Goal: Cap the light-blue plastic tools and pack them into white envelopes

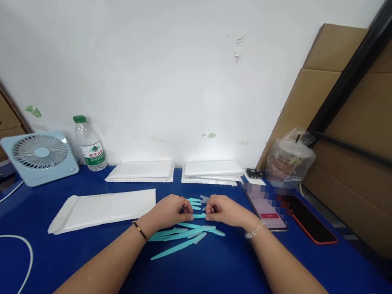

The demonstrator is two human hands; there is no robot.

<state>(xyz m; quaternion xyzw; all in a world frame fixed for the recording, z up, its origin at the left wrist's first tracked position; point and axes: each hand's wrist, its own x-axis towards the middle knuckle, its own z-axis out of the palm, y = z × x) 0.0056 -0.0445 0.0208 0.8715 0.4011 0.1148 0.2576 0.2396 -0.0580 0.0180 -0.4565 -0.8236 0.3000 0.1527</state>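
Observation:
Between my left hand [170, 214] and my right hand [221, 210] lies a short teal knife-shaped plastic piece [199, 216]. The fingers of both hands are closed in a pinch at its two ends. Just in front of my hands, several longer teal knife-shaped pieces [182, 246] are spread loosely on the blue table, some overlapping. Smaller teal pieces [195, 204] and a greyish translucent piece [204, 199] lie just beyond the fingers, partly hidden by them. A white padded envelope [110, 208] rests flat to the left of my left hand.
White envelopes lie in a left pile [142, 168] and a right pile [211, 168] by the wall. A light-blue fan [40, 154] and a water bottle [90, 146] stand left. Right are two phones, one lit [267, 210], one dark [311, 220], and a bagged container [289, 160].

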